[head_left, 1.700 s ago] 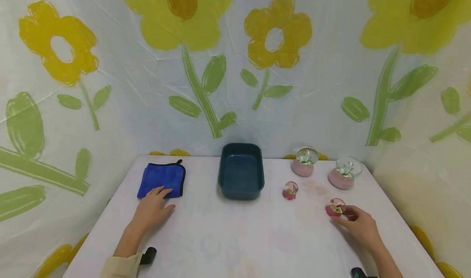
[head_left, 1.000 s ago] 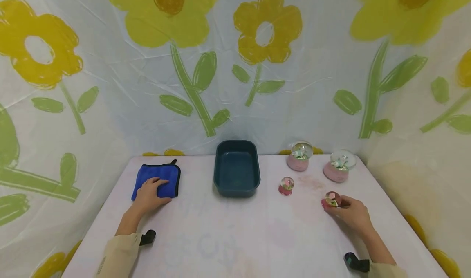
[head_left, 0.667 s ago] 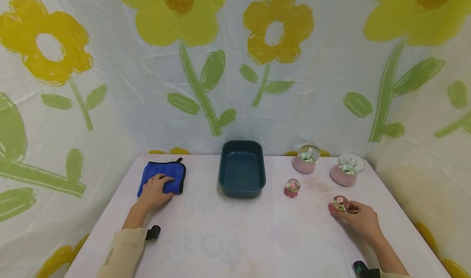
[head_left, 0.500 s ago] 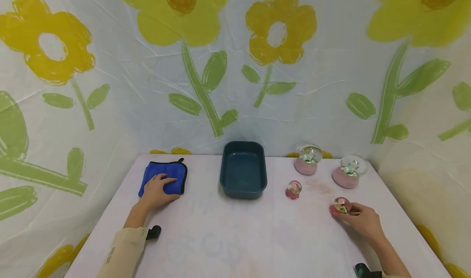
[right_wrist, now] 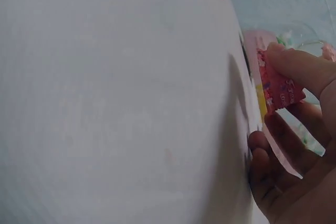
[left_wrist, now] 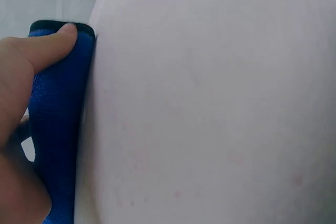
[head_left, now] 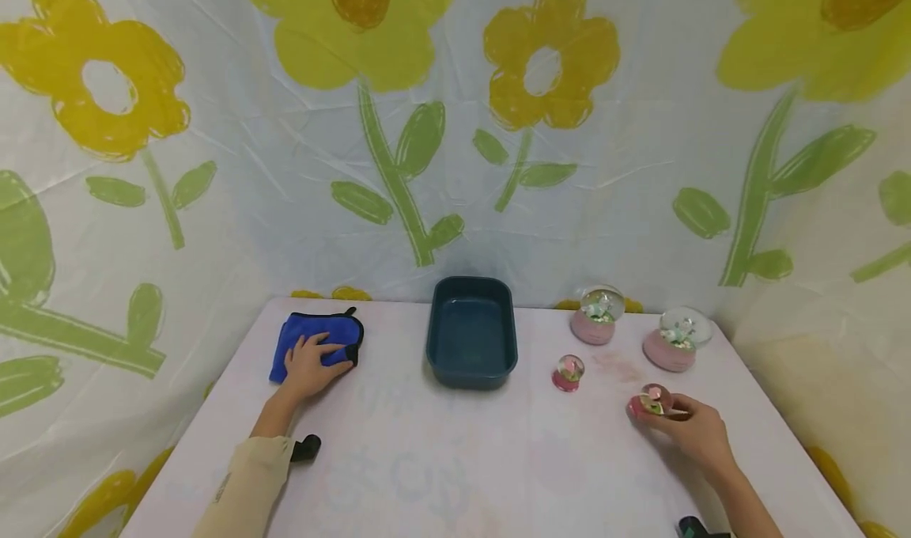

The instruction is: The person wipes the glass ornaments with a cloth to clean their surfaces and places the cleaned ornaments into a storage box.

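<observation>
Worktop [head_left: 491, 475] w/ faint lettering, illegible. Teal bin [head_left: 472, 380] at 12 o'clock (head view). Blue cloth [head_left: 300, 326] at 10, L hand [head_left: 310, 372] on it; can't tell if grip's pinching or just resting. 2 lg snow globes [head_left: 593, 331] at 2. R hand [head_left: 701, 433] pinches sm. pink globe [head_left: 656, 395] at 3; base print [right_wrist: 285, 90] too blurred to read. Other sm. globe [head_left: 568, 374] nr 2.
</observation>
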A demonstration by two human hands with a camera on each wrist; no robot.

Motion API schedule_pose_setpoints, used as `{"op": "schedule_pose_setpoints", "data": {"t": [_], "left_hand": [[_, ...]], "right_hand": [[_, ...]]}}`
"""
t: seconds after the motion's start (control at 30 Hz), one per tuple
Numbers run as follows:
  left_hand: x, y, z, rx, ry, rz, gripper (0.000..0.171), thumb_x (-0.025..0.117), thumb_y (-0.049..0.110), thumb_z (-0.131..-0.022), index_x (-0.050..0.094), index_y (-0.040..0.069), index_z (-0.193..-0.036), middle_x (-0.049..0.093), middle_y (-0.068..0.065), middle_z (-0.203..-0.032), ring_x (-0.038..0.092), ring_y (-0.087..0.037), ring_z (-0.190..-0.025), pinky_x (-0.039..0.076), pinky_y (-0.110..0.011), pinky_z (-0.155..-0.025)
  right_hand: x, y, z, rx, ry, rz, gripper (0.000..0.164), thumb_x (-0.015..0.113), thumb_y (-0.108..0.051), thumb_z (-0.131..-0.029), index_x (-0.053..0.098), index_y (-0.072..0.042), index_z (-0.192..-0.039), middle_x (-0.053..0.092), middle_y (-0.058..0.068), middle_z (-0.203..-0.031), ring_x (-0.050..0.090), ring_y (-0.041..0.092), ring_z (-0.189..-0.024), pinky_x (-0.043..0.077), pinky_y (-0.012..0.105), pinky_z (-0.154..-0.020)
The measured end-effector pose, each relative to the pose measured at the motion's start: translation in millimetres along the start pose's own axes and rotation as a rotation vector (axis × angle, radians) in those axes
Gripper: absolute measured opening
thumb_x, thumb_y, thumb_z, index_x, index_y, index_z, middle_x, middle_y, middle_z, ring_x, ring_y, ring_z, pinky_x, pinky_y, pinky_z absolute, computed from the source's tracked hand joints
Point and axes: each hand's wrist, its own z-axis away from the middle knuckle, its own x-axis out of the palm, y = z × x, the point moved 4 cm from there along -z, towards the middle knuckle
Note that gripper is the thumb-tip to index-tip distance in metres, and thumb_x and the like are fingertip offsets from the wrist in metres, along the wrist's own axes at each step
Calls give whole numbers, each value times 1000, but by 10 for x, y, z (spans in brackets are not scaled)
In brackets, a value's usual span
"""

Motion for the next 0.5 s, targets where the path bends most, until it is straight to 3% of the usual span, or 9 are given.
{"op": "schedule_pose_setpoints", "data": {"t": [0.23, 0.5], "left_hand": [[-43, 77, 14, 14, 41, 92, 49, 75, 35, -85, 68, 1, -119, 46, -24, -141, 14, -62, -133, 3, -77, -97], [9, 178, 84, 31, 11, 179, 52, 74, 35, -86, 66, -3, -120, 50, -22, -138, 14, -60, -134, 3, -74, -100]], "right_hand": [[49, -207, 116, -20, 18, -122, 73, 83, -40, -76, 57, 6, -126, 65, 20, -112, 57, 3, -83, 48, 21, -67], [151, -589, 246, -117, 19, -221, 58, 84, -29, -76, 63, 3, -120, 67, 10, -100, 60, 6, -80, 49, 23, -66]]}}
